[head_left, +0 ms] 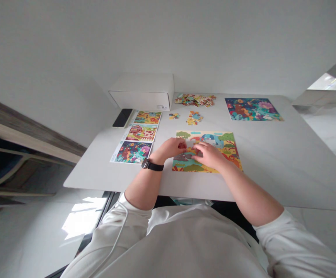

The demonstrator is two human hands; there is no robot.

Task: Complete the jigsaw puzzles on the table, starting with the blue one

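Observation:
An animal-scene jigsaw puzzle [228,137] lies nearly assembled on the table in front of me, with a pale gap between my hands. Over its left edge is my left hand [175,148], fingers curled together; anything inside them is hidden. My right hand [210,155] rests over the middle of the puzzle, thumb and fingers bent and apart, fingertips at the pieces beside the gap. Beyond the puzzle lie a few loose puzzle pieces [194,117] and a small joined piece [174,116].
A heap of puzzle pieces [195,100] lies at the back beside a white box [143,98]. Three picture cards [141,133] and a phone [123,117] are on the left. A dark-blue finished puzzle [253,109] lies at the back right of the white table [280,162].

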